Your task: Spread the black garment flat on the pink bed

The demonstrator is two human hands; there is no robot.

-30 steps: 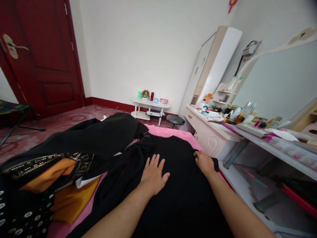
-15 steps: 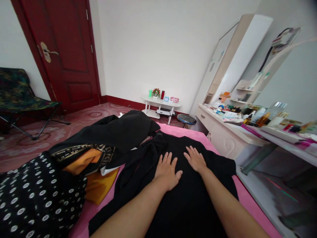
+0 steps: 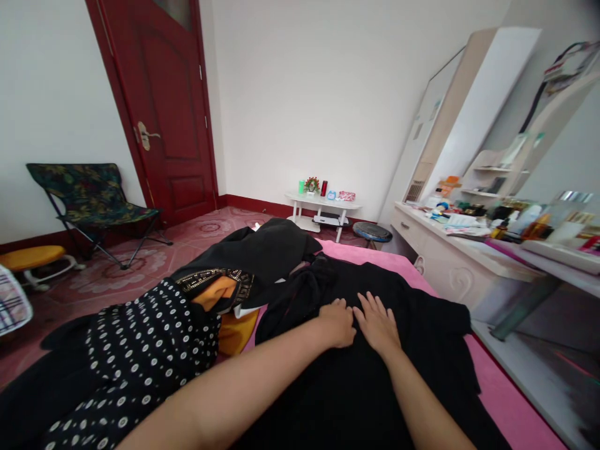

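A black garment, which looks like a short-sleeved top, lies spread across a pink bed cover. My right hand rests flat on its upper middle, fingers apart. Close beside it on the left, my left hand presses on the same cloth with its fingers curled in; their tips are partly hidden. Bunched black fabric lies just left of my hands.
Left on the bed are a black garment with gold trim, mustard cloth and black dotted cloth. A dressing table crowded with bottles stands right. Beyond are a round stool, low white table and folding chair.
My left hand has gone from lying flat with fingers spread to curled, and now sits closer to my right hand. The view has turned left, showing more of the chair and door.
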